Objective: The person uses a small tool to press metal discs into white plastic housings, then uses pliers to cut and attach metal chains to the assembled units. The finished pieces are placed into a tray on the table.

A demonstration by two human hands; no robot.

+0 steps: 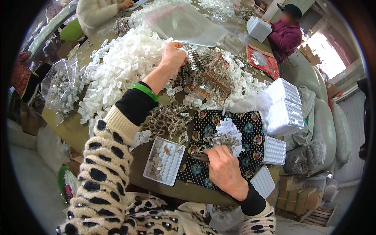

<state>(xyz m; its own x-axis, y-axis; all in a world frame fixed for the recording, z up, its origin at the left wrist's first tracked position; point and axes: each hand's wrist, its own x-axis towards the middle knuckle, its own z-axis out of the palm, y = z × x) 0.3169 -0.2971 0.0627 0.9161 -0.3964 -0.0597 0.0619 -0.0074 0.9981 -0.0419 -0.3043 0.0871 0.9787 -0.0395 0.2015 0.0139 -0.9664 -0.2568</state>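
Observation:
My left hand [172, 59] reaches out over the large heap of small white plastic pieces [121, 66]. Its fingers are curled together at the heap's right edge, with something small and whitish at the tips that I cannot make out. Nearer me, my right hand [226, 169] pinches a grey-brown, shiny loop [199, 154] above a dark patterned cloth [246, 166]. Beyond those fingers, more such loops [223, 139] lie against crumpled white paper-like pieces [231, 129] on the cloth. Left of the cloth is a pile of similar loops [168, 121].
A white dimpled tray [169, 172] holds small brownish discs. Stacked white trays [282, 107] stand at the right. Brown strips [211, 74] lie beside the heap, and clear plastic bags [184, 25] lie behind. Two people [288, 33] sit across the table.

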